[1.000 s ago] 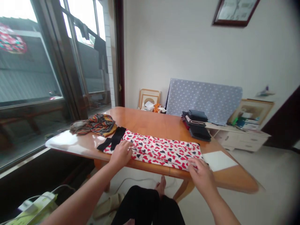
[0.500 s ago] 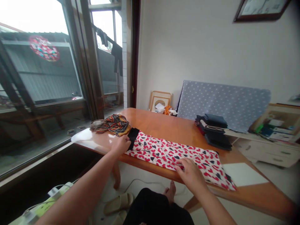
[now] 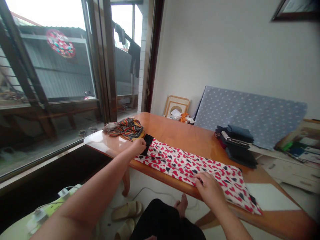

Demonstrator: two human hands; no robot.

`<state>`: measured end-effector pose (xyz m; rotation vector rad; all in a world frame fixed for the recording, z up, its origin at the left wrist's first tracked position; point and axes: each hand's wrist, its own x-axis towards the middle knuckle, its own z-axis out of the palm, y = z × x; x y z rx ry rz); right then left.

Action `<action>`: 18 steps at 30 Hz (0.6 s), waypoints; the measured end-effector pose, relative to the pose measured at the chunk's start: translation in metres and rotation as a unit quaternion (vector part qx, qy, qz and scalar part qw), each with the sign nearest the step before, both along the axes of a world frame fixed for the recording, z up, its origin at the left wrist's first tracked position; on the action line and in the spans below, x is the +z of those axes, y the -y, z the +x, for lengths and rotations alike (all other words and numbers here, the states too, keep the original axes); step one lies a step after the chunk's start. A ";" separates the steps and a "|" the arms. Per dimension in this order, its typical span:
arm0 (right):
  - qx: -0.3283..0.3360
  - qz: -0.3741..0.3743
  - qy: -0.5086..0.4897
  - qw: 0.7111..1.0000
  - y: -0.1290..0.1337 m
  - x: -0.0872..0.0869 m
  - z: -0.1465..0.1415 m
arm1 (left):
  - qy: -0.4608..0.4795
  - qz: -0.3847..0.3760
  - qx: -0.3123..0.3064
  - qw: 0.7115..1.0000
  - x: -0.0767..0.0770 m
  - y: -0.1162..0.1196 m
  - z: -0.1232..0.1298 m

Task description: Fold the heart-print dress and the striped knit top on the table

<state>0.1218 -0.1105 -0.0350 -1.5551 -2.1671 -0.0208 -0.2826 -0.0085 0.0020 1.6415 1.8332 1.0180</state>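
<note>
A: Where's the heart-print garment [image 3: 180,163]?

B: Laid out lengthwise along the near side of the wooden bench [image 3: 175,133], white with red and black hearts and creased along its length. Its black band [image 3: 149,140] is at the left end.

A: And the left hand [image 3: 140,146]?

B: At that end, its fingers curled together and clamped on the black band.

A: What about the right hand [image 3: 211,190]?

B: It's over the near edge, further right, touching the printed cloth. The thumb and forefinger are bent towards each other, but I can't tell whether fabric is pinched between them.

A: What's around the garment?

B: A crumpled multicoloured striped cloth [image 3: 128,129] lies just beyond the black band. Behind the right part is a stack of folded clothes [image 3: 236,143], dark pieces mostly, with a striped one among them. A pale flat sheet [image 3: 272,197] is beside the right end.

A: Anything beneath the bench?

B: A pair of beige slippers [image 3: 128,210] on the floor.
</note>
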 end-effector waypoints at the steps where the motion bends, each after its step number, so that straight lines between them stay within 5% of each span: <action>1: 0.001 -0.004 -0.002 1.000 -0.001 0.000 0.001 | 0.014 0.019 0.008 1.000 0.004 0.001 -0.002; 5: 0.007 -0.018 -0.029 0.999 -0.007 -0.003 0.008 | 0.079 0.093 0.012 0.992 0.018 0.008 -0.017; 9: 0.027 -0.013 -0.043 0.999 -0.008 -0.004 0.013 | 0.174 0.147 0.008 0.974 0.014 0.025 -0.034; 18: 0.054 -0.015 -0.011 0.998 -0.008 -0.003 0.009 | 0.101 0.047 0.114 0.987 -0.013 0.047 -0.043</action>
